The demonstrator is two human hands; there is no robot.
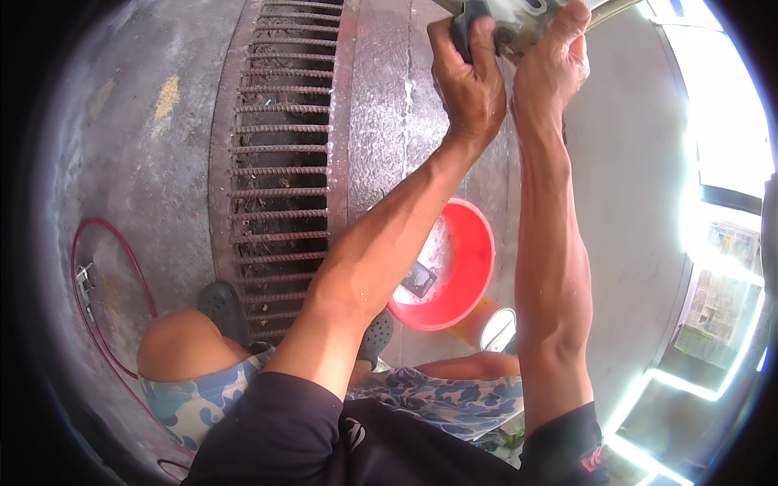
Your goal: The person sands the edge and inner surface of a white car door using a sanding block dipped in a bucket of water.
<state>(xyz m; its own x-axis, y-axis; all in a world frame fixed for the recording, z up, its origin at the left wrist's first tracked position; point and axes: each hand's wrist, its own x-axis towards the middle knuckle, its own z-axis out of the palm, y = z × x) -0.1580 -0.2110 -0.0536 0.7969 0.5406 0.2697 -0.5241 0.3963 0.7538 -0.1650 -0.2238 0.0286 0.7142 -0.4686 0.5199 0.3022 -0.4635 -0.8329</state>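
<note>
At the lower edge, nearest my view, I see the person's dark shirt (405, 444) and blue camouflage shorts (438, 397), both sleeves ending above bare arms. Just beyond, one dark clog (223, 312) stands by the drain and another (375, 336) shows partly behind the left arm. Between the forearms I make out a yellow-orange can (468, 324) with a pale round top and, touching or just beside it, a red basin (472, 267); a dark rectangular block (419, 281) lies among the white suds inside. Over on my left, a red hose (130, 251) with a metal nozzle (84, 279) curves across the grey floor (146, 162). Ribbed bars make up the grate (279, 150) running up the middle-left. Farthest up, at the top edge, the left hand (472, 85) has its grip closed on a dark piece (461, 32), held against a pale part (527, 12) that the frame cuts off. Beside it, the right hand (551, 77) meets that part with thumb raised; its fingers are partly hidden, so I cannot tell whether this grip pinches.
</note>
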